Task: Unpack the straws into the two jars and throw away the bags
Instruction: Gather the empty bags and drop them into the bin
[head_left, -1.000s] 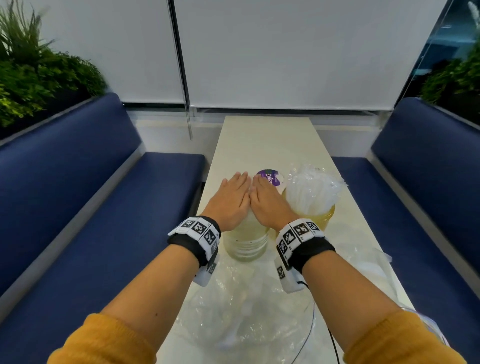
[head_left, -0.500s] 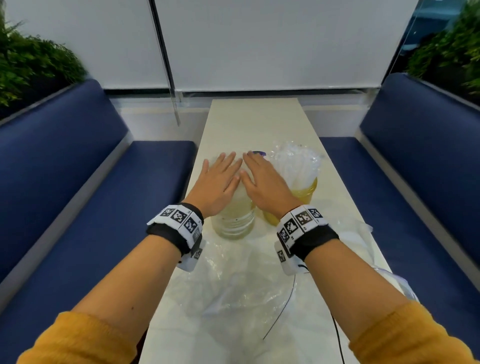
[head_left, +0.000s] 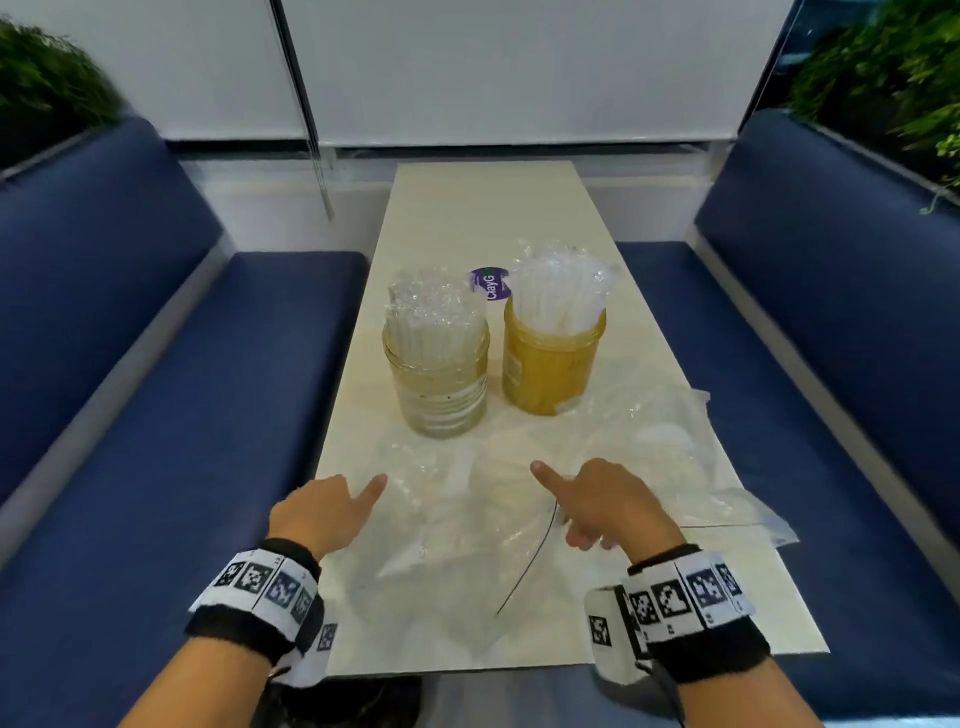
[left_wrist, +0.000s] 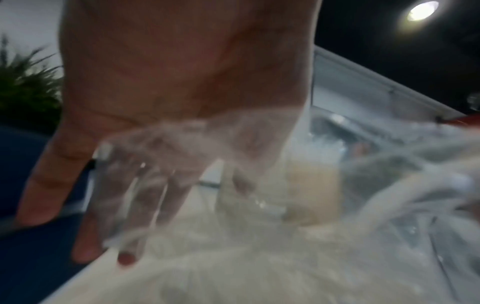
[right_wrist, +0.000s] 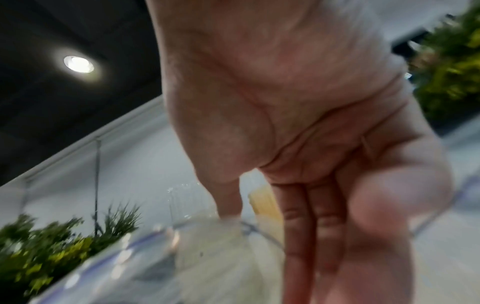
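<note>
Two jars stand mid-table in the head view. The clear jar (head_left: 436, 384) on the left and the amber jar (head_left: 550, 364) on the right each hold a bunch of clear straws (head_left: 434, 317) (head_left: 561, 296). Empty clear plastic bags (head_left: 457, 525) lie crumpled on the near part of the table. My left hand (head_left: 337, 506) and right hand (head_left: 592, 501) hover low over them, thumbs out and fingers pointing down. In the left wrist view, my left hand (left_wrist: 155, 185) has straight fingers with bag film (left_wrist: 259, 257) in front of them. My right hand (right_wrist: 298, 205) reaches its straight fingers down to the plastic (right_wrist: 182, 257).
A purple-labelled round lid (head_left: 491, 283) stands behind the jars. More bag plastic (head_left: 675, 441) spreads to the table's right edge. A thin black cable (head_left: 530, 561) crosses the bags. Blue benches (head_left: 182, 415) flank the narrow beige table (head_left: 467, 218), with plants behind them.
Both hands have left the top of the clear jar and drawn back toward me, down to the bags. The straws in that jar are now uncovered.
</note>
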